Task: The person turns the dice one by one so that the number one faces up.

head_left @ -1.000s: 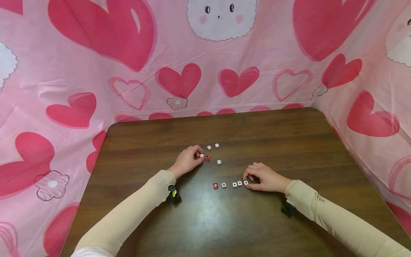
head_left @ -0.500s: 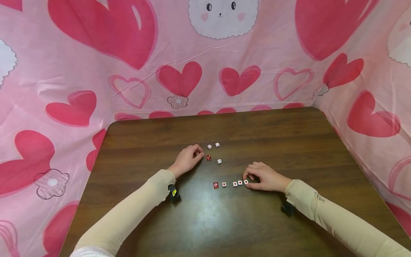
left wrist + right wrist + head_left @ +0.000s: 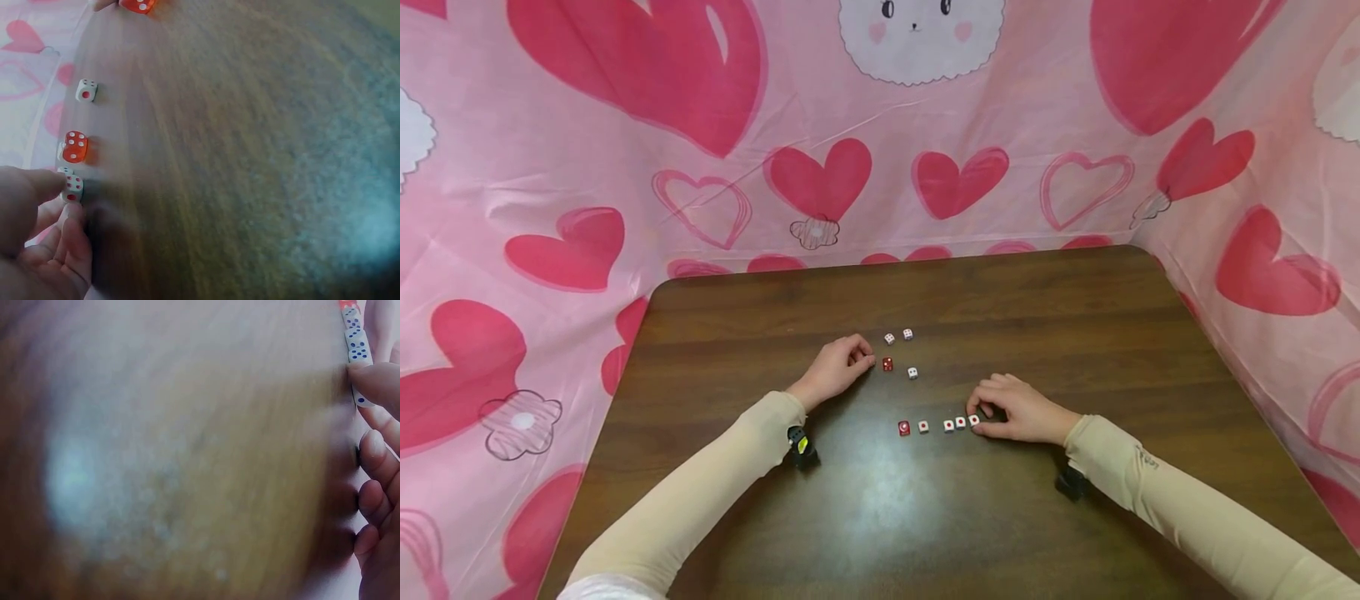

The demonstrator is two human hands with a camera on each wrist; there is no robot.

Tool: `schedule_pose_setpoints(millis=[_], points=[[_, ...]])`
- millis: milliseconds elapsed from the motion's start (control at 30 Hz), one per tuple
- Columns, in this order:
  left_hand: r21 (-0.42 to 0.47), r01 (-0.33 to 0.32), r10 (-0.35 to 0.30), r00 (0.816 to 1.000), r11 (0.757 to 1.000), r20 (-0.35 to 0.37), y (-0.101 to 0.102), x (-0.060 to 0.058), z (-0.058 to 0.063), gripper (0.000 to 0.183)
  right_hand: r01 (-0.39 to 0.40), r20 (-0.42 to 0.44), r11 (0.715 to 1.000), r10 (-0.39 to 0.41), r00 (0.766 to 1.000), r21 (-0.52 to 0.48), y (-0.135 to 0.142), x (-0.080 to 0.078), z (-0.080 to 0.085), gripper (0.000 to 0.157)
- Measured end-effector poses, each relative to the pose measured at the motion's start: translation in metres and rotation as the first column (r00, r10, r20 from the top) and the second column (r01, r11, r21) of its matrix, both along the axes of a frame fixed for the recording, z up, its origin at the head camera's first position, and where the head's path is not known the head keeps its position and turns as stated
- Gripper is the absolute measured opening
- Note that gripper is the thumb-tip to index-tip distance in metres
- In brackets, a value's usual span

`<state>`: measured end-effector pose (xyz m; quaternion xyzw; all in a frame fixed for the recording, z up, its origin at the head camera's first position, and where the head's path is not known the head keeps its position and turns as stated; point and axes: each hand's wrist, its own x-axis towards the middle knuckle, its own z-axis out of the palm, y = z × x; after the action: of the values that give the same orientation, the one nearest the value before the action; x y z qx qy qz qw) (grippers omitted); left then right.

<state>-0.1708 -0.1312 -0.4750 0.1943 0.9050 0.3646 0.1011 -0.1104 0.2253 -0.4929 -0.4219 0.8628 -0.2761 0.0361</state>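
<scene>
My left hand (image 3: 835,367) is at the left of the dice, thumb and fingertips pinching a white die (image 3: 72,187); in the head view the fingers hide that die. Just right of these fingertips lies a red die (image 3: 887,364), with a white die (image 3: 912,373) beyond it. My right hand (image 3: 1018,410) holds another white die (image 3: 973,421) between thumb and index finger, at the right end of a row. In the right wrist view the thumb covers part of this die (image 3: 362,399).
The row continues leftward with white dice (image 3: 960,422) (image 3: 948,426), a white die (image 3: 923,427) set apart and a red die (image 3: 904,428). Two white dice (image 3: 890,339) (image 3: 907,334) lie farther back on the brown table (image 3: 1037,308). Pink heart-print cloth (image 3: 895,108) hangs around the table.
The white die at my left fingertips showed a second ago and is now hidden behind the fingers in the head view. My right hand stays in place.
</scene>
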Motion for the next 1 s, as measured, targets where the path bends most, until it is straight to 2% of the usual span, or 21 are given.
schedule_pose_setpoints(millis=[200,500,633,1000], points=[[0.004,0.027,-0.027,1.0,1.0,-0.01,0.0001,0.0024,0.0019,0.015,-0.004,-0.011,1.0,0.004,1.0,-0.002,-0.0005,0.0003,0.0015,0.02],[0.017,0.018,-0.018,1.0,1.0,-0.01,0.0004,0.0054,0.0028,0.009,-0.005,-0.012,1.0,0.005,1.0,0.011,0.0002,0.0006,-0.0009,0.02],[0.018,0.038,-0.038,0.999,0.999,-0.001,-0.0004,0.0043,0.0025,0.014,-0.004,-0.009,1.0,0.004,1.0,0.01,0.0007,0.0002,-0.0006,0.02],[0.019,0.021,-0.022,0.999,1.0,0.027,-0.0001,0.004,0.0039,0.011,-0.005,-0.005,1.0,0.005,1.0,0.013,0.0002,0.0007,0.0025,0.02]])
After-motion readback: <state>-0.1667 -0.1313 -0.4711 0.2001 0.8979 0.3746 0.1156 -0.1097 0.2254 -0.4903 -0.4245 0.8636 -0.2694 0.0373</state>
